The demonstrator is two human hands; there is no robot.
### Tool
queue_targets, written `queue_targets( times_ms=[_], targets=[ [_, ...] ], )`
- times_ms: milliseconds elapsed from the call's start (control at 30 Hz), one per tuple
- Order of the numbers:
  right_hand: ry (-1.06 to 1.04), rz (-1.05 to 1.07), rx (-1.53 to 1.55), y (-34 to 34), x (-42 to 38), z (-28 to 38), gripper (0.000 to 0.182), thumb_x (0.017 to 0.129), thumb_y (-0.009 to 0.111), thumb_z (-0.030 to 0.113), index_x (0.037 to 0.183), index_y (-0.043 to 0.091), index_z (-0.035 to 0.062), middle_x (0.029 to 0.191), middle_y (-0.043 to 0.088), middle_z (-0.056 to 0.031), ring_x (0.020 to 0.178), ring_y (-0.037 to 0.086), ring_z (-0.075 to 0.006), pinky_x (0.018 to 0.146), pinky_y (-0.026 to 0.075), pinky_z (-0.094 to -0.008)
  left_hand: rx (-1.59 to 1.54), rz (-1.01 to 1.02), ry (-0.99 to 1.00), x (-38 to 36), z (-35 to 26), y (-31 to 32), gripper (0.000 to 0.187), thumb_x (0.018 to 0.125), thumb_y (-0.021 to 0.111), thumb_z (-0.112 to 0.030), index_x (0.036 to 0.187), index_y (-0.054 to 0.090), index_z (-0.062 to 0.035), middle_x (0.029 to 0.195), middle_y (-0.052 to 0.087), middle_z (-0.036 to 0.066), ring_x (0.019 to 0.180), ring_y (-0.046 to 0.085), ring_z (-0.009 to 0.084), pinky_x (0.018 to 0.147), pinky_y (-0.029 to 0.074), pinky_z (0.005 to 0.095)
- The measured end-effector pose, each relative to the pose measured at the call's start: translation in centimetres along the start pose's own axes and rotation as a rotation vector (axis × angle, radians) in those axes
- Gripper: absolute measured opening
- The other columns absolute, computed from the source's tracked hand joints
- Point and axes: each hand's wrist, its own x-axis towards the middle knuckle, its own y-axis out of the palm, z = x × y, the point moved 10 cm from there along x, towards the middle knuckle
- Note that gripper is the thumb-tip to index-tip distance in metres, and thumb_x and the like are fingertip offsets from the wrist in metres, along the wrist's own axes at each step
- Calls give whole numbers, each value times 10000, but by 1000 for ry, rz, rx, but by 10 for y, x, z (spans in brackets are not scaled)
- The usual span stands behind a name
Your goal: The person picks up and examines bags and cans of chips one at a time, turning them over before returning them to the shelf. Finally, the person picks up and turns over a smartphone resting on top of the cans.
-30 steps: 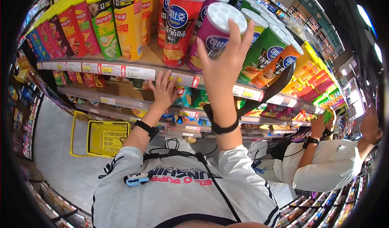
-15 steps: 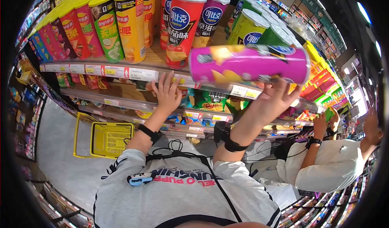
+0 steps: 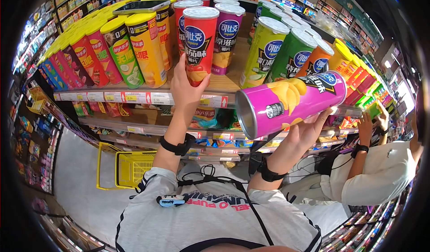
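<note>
In my right hand (image 3: 304,135) is a purple potato chip can (image 3: 286,102), lying on its side in front of the shelf with its metal base toward the left. My left hand (image 3: 184,88) is wrapped around the lower part of a red potato chip can (image 3: 199,41), thumb on one side and fingers on the other. That can stands upright at the front of the top shelf. Just behind it to the right is another purple chip can (image 3: 228,37). To the right, a lime-green can (image 3: 265,50) and a dark green can (image 3: 293,55) stand in rows.
Yellow-lidded chip cans (image 3: 123,50) line the shelf's left side, with a phone (image 3: 141,6) lying on top. Price tags run along the shelf edge (image 3: 156,98). A yellow basket (image 3: 118,169) stands on the floor. At the right, another person (image 3: 378,171) reaches to the shelf.
My left hand has gone from the shelf edge up to the red can and closed around it. In my right hand, the purple can has come lower and tilted, its base nearer to me.
</note>
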Motion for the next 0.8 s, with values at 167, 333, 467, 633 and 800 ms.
queue_targets(
  times_ms=[167, 333, 467, 633, 800],
  targets=[
    [-7, -106, -60, -3, -4, 1, 437, 899, 549, 389, 1211, 509, 85, 1182, 581, -59, 1079, 550, -196, 921, 443, -375, 7, -90, 8, 0, -1, -10, 731, 718, 715, -135, 1337, 335, -54, 1207, 469, 206, 1092, 496, 364, 924, 402, 423],
    [142, -108, 95, -5, -6, -14, 426, 907, 539, 375, 1212, 505, 81, 1182, 574, -70, 1091, 545, -213, 944, 439, -409, 86, -89, 14, 1, 0, -12, 720, 776, 678, -146, 1360, 279, -14, 1300, 411, 212, 1181, 442, 348, 985, 363, 392],
    [252, 88, 214, 13, -13, -30, 403, 920, 531, 342, 1205, 509, 58, 1142, 576, -74, 1075, 539, -200, 943, 425, -388, 197, -117, 116, -4, -3, -7, 727, 802, 662, -150, 1371, 235, -3, 1332, 362, 229, 1207, 401, 380, 1007, 330, 420],
    [289, 154, 336, 29, -21, -36, 456, 911, 532, 334, 1263, 446, 58, 1232, 487, -112, 1153, 467, -230, 977, 407, -398, 229, -164, 205, -8, -9, -4, 695, 812, 637, -104, 1368, 228, -19, 1318, 319, 278, 1199, 361, 440, 989, 321, 486],
    [403, 114, 587, 39, -15, -43, 520, 902, 533, 326, 1322, 384, 58, 1321, 397, -149, 1230, 395, -261, 1011, 389, -407, 333, -162, 239, -12, -8, 1, 646, 850, 606, -127, 1386, 251, -68, 1375, 256, 272, 1219, 345, 439, 980, 320, 501]
  ],
)
